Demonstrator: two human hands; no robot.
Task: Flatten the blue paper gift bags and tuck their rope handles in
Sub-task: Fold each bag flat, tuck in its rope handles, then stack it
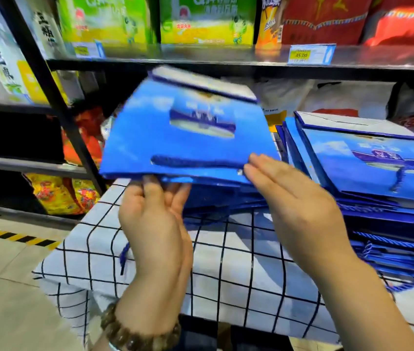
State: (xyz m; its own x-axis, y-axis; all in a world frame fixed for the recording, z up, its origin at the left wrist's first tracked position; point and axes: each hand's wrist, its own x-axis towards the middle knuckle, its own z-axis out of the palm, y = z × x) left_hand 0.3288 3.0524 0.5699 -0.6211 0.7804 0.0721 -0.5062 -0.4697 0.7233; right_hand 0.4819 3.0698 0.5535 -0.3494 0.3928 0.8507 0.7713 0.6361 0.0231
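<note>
A flattened blue paper gift bag [150, 133] hangs in the air above the table, blurred by motion. My left hand [155, 219] grips its near edge from below, thumb on top. Its dark blue rope handle [193, 160] lies flat across the bag's face near that edge. My right hand [294, 198] is flat with fingers together, fingertips touching the bag's near right corner by the handle's end. More blue bags [216, 196] lie under the held one. A stack of flattened blue bags [368, 173] sits to the right, with rope handles [403, 252] sticking out of its side.
The bags rest on a table with a white cloth with a black grid [226, 269]. Black metal shelves [200, 62] with boxed and bagged goods stand right behind it. Tiled floor with a yellow-black stripe [15, 236] lies to the left.
</note>
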